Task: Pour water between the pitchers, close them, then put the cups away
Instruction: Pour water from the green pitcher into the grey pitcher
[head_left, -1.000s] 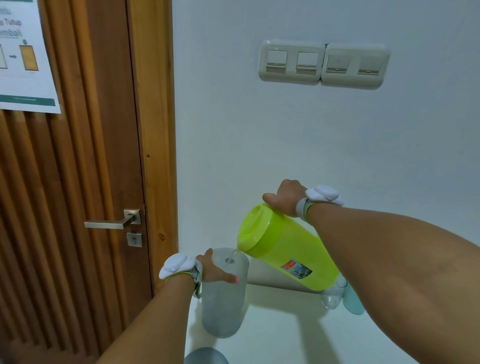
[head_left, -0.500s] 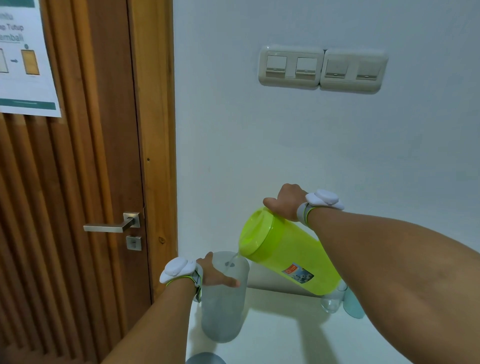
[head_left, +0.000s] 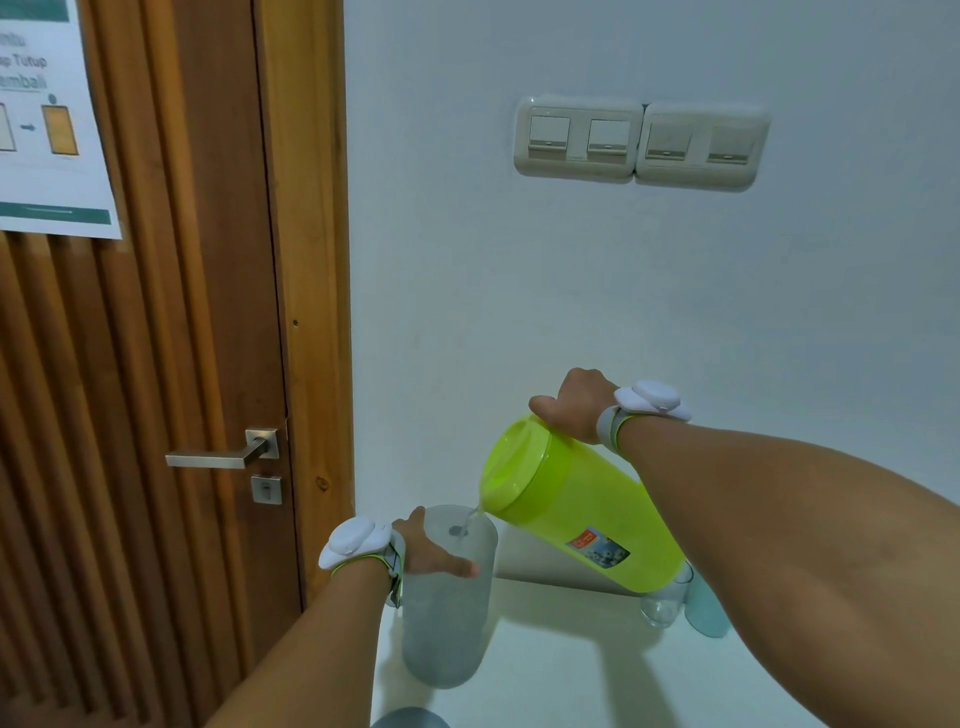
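- The green pitcher (head_left: 582, 514) is being gripped, tilted above the counter (head_left: 571, 670), by the right hand (head_left: 576, 405), its fingers hidden behind.
- The grey pitcher (head_left: 447, 618), below its spout, is being clasped by the left hand (head_left: 426, 548).
- A clear cup (head_left: 661, 609) is being half covered.

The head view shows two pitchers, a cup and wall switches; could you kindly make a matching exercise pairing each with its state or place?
1 green pitcher
2 frosted pitcher
3 clear cup
4 light switches

A upright on the counter
B mounted on the wall
C tilted, pouring water
D half hidden behind a pitcher

Pairs: 1-C, 2-A, 3-D, 4-B
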